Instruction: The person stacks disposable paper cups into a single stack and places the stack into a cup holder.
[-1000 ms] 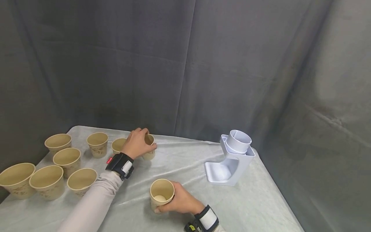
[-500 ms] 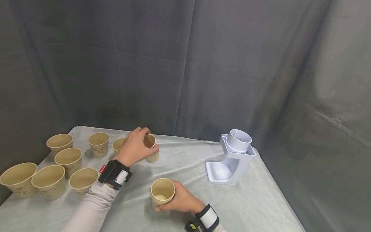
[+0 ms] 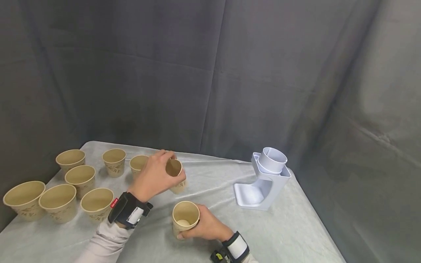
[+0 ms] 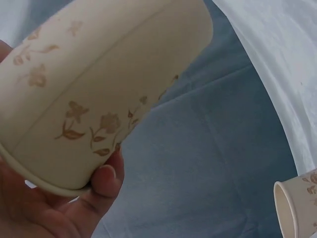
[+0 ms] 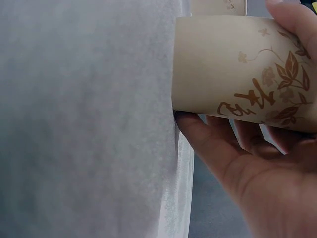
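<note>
My left hand (image 3: 154,178) holds a beige paper cup (image 3: 179,186) near its rim, thumb on the near side. In the left wrist view this cup (image 4: 99,94) shows its brown flower print and tilts with its rim toward the palm. My right hand (image 3: 212,225) grips a second beige paper cup (image 5: 218,64) round its side, nearer the front of the table. Its open mouth faces up in the head view, and its base meets the table cloth in the right wrist view. The left hand's cup is behind and a little left of it.
Several more paper cups stand upright at the left, among them a wide cup (image 3: 24,199) by the edge and a small cup (image 3: 138,163) beside my left hand. A white plastic stand with a round tube (image 3: 273,160) is at the right. Grey curtain (image 3: 210,73) hangs behind the table.
My left hand has moved its cup from the row at the back toward me and slightly right, closer to the right hand's cup. The right hand stays almost where it was.
</note>
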Tool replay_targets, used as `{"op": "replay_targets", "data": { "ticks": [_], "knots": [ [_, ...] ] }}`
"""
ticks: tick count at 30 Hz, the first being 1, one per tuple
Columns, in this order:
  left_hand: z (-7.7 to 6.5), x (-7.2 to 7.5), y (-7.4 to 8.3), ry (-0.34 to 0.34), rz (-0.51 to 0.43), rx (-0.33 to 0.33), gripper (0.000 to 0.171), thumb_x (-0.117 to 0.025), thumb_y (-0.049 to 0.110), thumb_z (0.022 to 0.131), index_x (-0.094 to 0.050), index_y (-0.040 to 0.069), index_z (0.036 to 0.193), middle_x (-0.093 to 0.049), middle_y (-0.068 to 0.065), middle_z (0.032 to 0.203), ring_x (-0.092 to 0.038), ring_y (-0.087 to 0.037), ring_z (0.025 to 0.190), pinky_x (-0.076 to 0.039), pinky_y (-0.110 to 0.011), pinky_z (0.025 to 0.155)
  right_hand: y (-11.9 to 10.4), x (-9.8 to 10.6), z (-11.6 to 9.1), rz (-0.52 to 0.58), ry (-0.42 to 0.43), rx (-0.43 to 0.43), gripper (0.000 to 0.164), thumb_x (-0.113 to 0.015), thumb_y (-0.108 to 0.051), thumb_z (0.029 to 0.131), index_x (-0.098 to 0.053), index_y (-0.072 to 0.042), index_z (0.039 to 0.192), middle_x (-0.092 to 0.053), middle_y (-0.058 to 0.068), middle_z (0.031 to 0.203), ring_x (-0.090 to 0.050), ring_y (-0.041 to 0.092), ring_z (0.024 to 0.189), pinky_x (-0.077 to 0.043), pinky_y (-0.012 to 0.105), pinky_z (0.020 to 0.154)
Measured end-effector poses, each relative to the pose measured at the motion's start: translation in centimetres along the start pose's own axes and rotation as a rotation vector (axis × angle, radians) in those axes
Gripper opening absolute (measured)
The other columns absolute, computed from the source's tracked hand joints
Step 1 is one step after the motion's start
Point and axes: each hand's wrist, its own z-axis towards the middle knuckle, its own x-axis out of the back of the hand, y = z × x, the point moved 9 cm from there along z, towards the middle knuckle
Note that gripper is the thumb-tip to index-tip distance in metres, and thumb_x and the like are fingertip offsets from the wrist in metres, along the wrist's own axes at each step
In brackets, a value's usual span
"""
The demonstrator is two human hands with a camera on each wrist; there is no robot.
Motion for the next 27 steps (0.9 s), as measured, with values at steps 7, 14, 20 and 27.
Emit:
{"op": "replay_targets", "data": {
  "ticks": [7,14,20,27],
  "knots": [
    [-1.5,0.1,1.5,-0.002,-0.033,-0.051,0.034,-0.077,0.033,0.076,-0.069,0.01,0.1,-0.063,0.0,0.09,-0.059,-0.016,0.072,-0.046,-0.027,0.06,0.0,0.0,0.0,0.004,-0.006,0.014,0.065,-0.092,-0.011,0.071,-0.063,-0.019,0.129,-0.07,0.007,0.119,-0.068,0.027,0.109,-0.052,0.034,0.099],
    [-2.9,-0.7,2.6,-0.041,-0.039,-0.081,0.037,-0.078,0.034,0.076,-0.07,0.01,0.104,-0.065,0.002,0.094,-0.059,-0.013,0.079,-0.048,-0.026,0.064,0.4,0.0,0.0,-0.013,-0.008,-0.025,0.062,-0.092,-0.013,0.071,-0.063,-0.022,0.125,-0.071,0.0,0.114,-0.069,0.019,0.104,-0.053,0.032,0.095],
    [-3.6,-1.7,2.9,-0.112,-0.072,-0.071,0.038,-0.079,0.033,0.076,-0.07,0.01,0.104,-0.061,0.004,0.09,-0.057,-0.013,0.077,-0.048,-0.024,0.063,0.4,0.0,0.0,-0.009,-0.025,-0.021,0.06,-0.091,-0.012,0.073,-0.063,-0.02,0.125,-0.07,0.0,0.113,-0.068,0.013,0.101,-0.054,0.031,0.095],
    [-4.4,-3.1,3.0,-0.168,-0.041,-0.106,0.031,-0.079,0.031,0.077,-0.07,0.012,0.1,-0.06,0.005,0.086,-0.056,-0.012,0.081,-0.05,-0.027,0.068,0.5,-0.2,0.1,-0.003,-0.041,-0.036,0.062,-0.091,-0.011,0.073,-0.061,-0.02,0.127,-0.069,-0.002,0.118,-0.068,0.011,0.105,-0.052,0.03,0.098]
  ]
}}
